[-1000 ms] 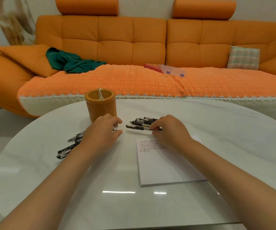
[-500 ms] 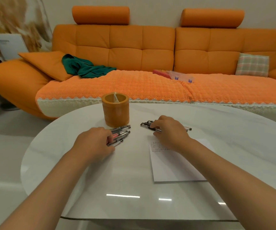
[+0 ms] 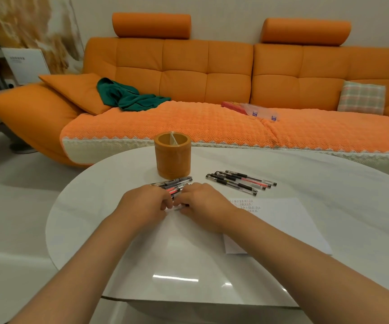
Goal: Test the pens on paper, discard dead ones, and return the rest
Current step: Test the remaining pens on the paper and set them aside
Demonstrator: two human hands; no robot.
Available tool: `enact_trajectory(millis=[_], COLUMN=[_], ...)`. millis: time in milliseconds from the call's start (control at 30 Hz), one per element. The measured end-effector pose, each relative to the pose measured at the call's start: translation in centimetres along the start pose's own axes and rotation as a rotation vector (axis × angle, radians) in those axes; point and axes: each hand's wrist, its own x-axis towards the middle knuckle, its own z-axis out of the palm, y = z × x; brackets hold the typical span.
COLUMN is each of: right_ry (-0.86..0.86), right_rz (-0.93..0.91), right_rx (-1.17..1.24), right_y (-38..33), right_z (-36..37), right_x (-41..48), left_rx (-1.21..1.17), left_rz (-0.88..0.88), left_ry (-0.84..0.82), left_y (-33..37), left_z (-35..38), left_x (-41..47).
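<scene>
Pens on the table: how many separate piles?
2. The near pile lies in front of the orange holder, partly hidden under the left hand and right hand; the right pile lies right of the holder, beyond the paper.

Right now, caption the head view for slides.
Left hand and right hand grip pens by the orange holder; other pens lie beside paper.

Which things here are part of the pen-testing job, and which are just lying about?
Job: pen bundle, gripped by left hand and right hand; loose pens; test paper; orange pen holder.
Lying about: green cloth; plaid cushion; packets on the sofa.
</scene>
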Motion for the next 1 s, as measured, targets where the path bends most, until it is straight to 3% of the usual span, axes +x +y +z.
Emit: enact_trajectory(millis=[133, 467, 733, 1000], right_ry=[-0.033, 0.017, -0.094, 0.007], right_rz=[-0.007, 0.213, 0.190, 0.232], right_rx=[-0.016, 0.068, 0.087, 0.005], right_y=[0.4, 3.4, 2.7, 5.7], right_z=[-0.3, -3.6, -4.7, -4.9], right_x=[-0.2, -3.3, -5.3, -7.4], left_rx=[-0.075, -0.187, -0.425, -0.547], left_rz=[0.017, 0.080, 0.168, 0.187], left_ry=[0.007, 0.058, 0.136, 0.093], left_y=[-0.3, 0.9, 4.2, 5.6], left_z=[0.3, -0.4, 0.7, 1.4], left_x=[-0.2, -0.4, 0.3, 1.7])
